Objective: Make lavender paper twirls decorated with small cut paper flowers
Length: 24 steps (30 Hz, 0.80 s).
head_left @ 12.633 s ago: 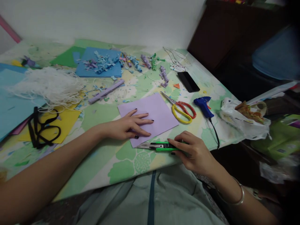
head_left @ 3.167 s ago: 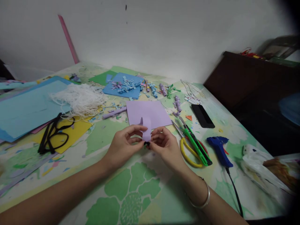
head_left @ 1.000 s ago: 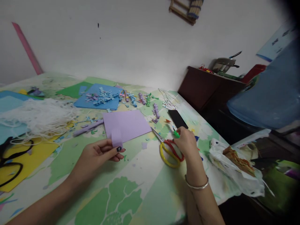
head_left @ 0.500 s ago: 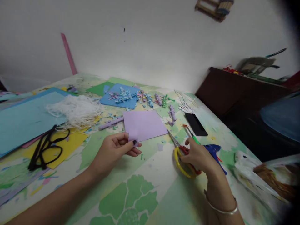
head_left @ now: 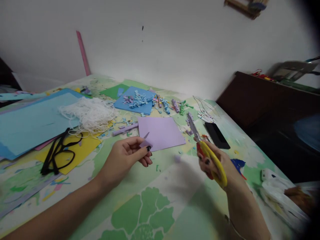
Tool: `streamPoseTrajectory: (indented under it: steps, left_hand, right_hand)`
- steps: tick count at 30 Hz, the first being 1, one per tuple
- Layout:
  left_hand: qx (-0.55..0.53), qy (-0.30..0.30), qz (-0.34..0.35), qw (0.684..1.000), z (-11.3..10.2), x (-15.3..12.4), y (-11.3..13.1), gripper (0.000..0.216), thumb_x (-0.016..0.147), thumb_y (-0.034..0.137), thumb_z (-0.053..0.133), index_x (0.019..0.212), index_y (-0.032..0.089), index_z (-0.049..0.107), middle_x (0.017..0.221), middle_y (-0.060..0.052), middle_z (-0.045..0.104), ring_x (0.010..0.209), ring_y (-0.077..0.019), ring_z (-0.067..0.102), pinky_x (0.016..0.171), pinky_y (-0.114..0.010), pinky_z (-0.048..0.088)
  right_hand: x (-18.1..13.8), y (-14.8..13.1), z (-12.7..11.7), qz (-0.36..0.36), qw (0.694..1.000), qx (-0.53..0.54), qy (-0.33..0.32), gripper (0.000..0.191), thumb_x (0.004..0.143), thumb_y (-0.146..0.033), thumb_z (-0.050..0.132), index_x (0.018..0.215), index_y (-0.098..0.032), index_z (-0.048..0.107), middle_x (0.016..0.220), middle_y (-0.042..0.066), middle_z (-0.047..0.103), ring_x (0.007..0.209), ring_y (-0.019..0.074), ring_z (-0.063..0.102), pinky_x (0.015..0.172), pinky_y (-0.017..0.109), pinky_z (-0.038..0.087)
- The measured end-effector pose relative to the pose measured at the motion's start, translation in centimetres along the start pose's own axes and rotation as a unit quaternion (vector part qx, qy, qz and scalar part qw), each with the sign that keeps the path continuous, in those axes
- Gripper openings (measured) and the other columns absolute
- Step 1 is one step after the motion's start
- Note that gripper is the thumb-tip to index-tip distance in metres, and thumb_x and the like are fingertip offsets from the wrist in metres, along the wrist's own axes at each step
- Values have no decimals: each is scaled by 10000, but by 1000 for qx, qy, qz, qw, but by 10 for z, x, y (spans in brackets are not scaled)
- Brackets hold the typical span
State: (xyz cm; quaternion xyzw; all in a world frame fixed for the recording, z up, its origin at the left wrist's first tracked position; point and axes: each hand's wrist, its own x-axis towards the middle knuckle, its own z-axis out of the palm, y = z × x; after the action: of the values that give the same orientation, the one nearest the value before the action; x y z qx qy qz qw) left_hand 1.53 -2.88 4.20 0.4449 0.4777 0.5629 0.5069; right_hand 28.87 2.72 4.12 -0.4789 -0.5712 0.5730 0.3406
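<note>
My left hand [head_left: 127, 157] pinches a small lilac paper piece [head_left: 145, 142] between thumb and fingers, just in front of the lilac sheet [head_left: 161, 132] lying on the table. My right hand [head_left: 217, 164] grips the yellow-and-red handled scissors [head_left: 203, 148], lifted off the table with the blades pointing away and up over the sheet's right side. The two hands are about a hand's width apart.
A black phone [head_left: 217, 135] and blue glue gun [head_left: 237, 164] lie right of the scissors. White string pile [head_left: 89, 111], black loops [head_left: 58, 152] on yellow paper, large blue sheets [head_left: 32, 120] and paper scraps [head_left: 140, 99] fill the left and back. A plastic bag [head_left: 282, 196] sits at right.
My right hand has picked the scissors up off the table and raised them. My left hand keeps the lilac piece, now turned edge-on. The view has shifted slightly left.
</note>
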Motion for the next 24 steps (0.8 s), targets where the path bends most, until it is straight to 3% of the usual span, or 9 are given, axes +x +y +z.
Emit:
streamPoseTrajectory:
  steps: [3, 6, 8, 10, 16, 20, 24]
  left_hand:
    - [4, -6, 11, 1000, -1, 0, -1, 75, 783, 201, 659, 740, 141, 643, 580, -1, 671, 493, -105, 636, 465, -163, 517]
    - [-6, -21, 11, 1000, -1, 0, -1, 122, 820, 246, 637, 749, 147, 642, 590, -12, 667, 517, -112, 632, 489, -183, 519]
    - [-22, -27, 11, 999, -1, 0, -1, 152, 839, 284, 626, 769, 151, 644, 607, -16, 663, 532, -121, 631, 494, -200, 522]
    - [-32, -28, 14, 999, -1, -1, -1, 157, 850, 297, 622, 790, 154, 643, 616, -14, 657, 537, -122, 626, 493, -205, 521]
    - [-51, 24, 50, 997, -1, -3, 2, 122, 852, 260, 634, 774, 166, 640, 621, 23, 606, 528, -90, 607, 441, -151, 474]
    - [-65, 12, 24, 998, 3, -5, 1, 152, 847, 285, 644, 761, 160, 629, 609, 28, 598, 435, -60, 548, 345, -116, 384]
    - [-52, -18, -6, 998, 6, -9, -3, 223, 848, 329, 643, 718, 152, 608, 591, 12, 615, 377, -55, 515, 331, -128, 373]
  right_hand:
    - [-5, 3, 20, 0, 983, 76, -167, 1014, 425, -598, 872, 1271, -268, 420, 833, -29, 446, 548, 72, 381, 449, 213, 338]
    - [-10, 9, 37, 29, 970, 48, -238, 754, 534, -464, 878, 1158, -279, 497, 821, -32, 458, 571, 78, 399, 485, 209, 360]
    - [-13, 12, 43, 50, 966, 15, -253, 489, 630, -398, 829, 998, -254, 543, 780, -33, 471, 548, 79, 418, 447, 191, 329]
    - [-16, 12, 45, 51, 966, -4, -255, 372, 676, -384, 792, 902, -231, 540, 745, -33, 479, 532, 80, 436, 430, 182, 321]
    - [-18, 3, 43, 16, 966, 38, -254, 625, 610, -704, 725, 899, -185, 531, 688, -34, 477, 498, 53, 383, 423, 175, 284]
    - [-21, 4, 48, -19, 960, 30, -279, 651, 632, -742, 678, 912, -174, 525, 654, -39, 474, 483, 50, 382, 426, 183, 284]
    - [-26, 11, 57, 4, 953, 46, -301, 678, 622, -750, 675, 977, -192, 527, 673, -46, 463, 511, 56, 376, 442, 181, 297]
